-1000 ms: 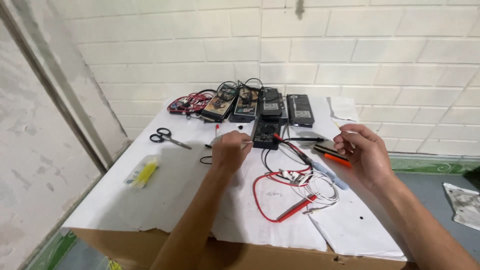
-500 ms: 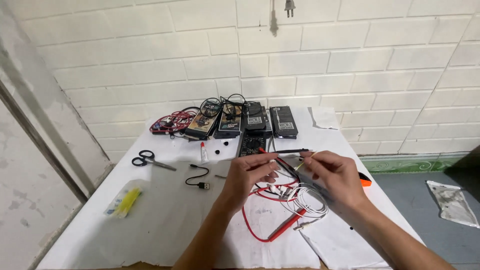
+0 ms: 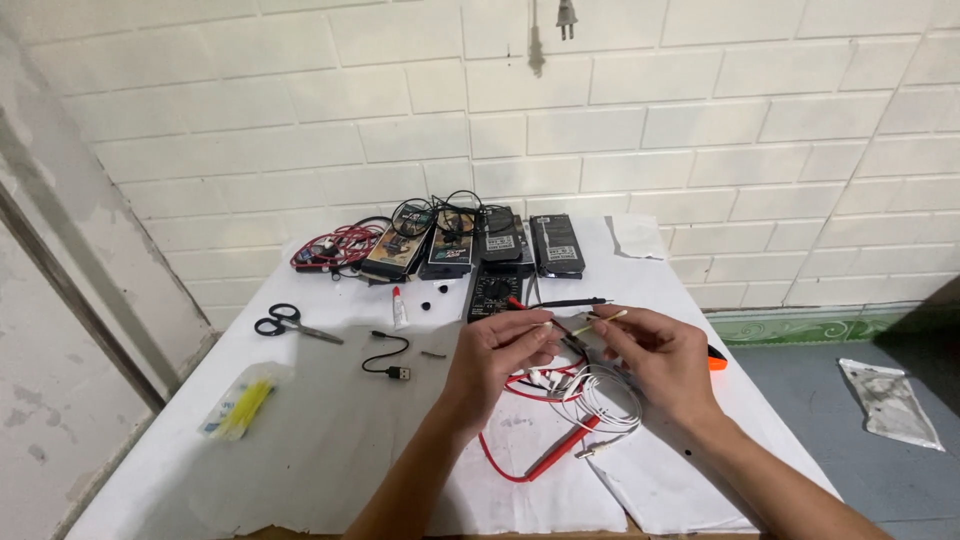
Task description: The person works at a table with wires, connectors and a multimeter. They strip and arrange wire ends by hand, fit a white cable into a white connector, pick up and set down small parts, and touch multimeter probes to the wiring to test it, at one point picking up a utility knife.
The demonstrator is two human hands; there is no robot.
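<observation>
Thin pale stick (image 3: pixel 598 322) pinched in right hand (image 3: pixel 655 355) fingers, axis pointing left toward left hand (image 3: pixel 500 350); left fingers pinch its near tip, above desk (image 3: pixel 320 440).

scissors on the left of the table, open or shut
Shut, as far as shows: the scissors lie flat on the table, blades together in one thin line.

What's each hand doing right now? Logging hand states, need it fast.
Left hand: closed, pinching one end of a thin pale stick.
Right hand: closed, pinching the same stick.
</observation>
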